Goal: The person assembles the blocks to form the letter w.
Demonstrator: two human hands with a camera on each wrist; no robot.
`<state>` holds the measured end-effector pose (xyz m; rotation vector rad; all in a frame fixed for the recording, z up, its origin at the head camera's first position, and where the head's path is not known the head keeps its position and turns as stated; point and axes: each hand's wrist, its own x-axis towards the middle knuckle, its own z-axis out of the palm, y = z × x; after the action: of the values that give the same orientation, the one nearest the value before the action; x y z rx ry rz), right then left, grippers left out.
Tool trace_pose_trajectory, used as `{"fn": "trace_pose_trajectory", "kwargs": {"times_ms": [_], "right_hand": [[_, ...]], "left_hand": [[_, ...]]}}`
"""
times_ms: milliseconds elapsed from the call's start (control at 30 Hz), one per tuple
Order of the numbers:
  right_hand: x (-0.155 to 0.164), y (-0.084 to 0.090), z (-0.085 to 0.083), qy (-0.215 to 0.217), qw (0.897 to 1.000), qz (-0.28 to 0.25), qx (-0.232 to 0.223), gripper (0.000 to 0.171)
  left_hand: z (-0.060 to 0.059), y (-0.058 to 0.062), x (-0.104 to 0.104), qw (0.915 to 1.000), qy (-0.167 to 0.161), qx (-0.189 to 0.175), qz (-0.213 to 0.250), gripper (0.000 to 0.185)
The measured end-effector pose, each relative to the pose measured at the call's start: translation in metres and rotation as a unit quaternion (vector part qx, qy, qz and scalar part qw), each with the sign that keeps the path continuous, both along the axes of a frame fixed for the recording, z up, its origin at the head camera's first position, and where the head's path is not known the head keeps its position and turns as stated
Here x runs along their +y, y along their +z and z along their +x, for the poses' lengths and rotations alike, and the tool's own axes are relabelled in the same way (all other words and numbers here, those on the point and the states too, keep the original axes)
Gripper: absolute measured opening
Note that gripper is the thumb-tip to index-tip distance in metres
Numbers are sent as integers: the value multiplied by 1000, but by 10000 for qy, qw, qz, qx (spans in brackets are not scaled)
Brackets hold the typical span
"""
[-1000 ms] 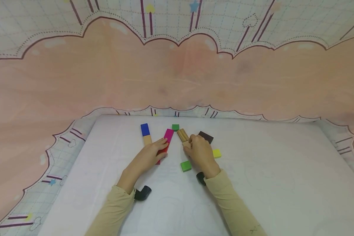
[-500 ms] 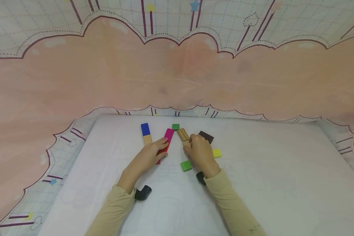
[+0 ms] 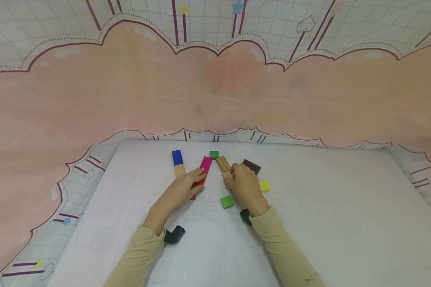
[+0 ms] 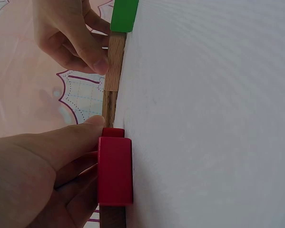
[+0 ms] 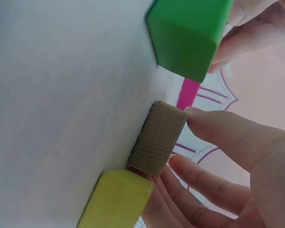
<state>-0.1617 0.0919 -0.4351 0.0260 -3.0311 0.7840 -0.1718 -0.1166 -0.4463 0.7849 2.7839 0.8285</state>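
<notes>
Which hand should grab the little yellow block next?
Probably the right hand: the yellow block lies just beside it, while the left hand rests on the red block, farther away.

Two arms in beige sleeves reach forward side by side, each wrist wearing a small dark camera. The left hand [image 3: 184, 187] lies low, fingers extended and thumb pressing forward. The right hand [image 3: 245, 184] is arched, its fingers [image 5: 228, 137] curled downward, seemingly pinching; its fingertips are partly hidden.
</notes>
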Motion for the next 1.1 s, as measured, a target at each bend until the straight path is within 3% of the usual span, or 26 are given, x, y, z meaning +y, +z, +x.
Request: {"fn": "trace_pose_trajectory", "kwargs": {"times_ms": [433,1100], "right_hand": [[3,2,2,50,9999,-97,111,26],[19,11,9,529,9970,246,517,19]], "left_hand": [[0,0,0,10000,-18,-31,-6,48],[0,2,0,9998,28,-172,-62,49]]}}
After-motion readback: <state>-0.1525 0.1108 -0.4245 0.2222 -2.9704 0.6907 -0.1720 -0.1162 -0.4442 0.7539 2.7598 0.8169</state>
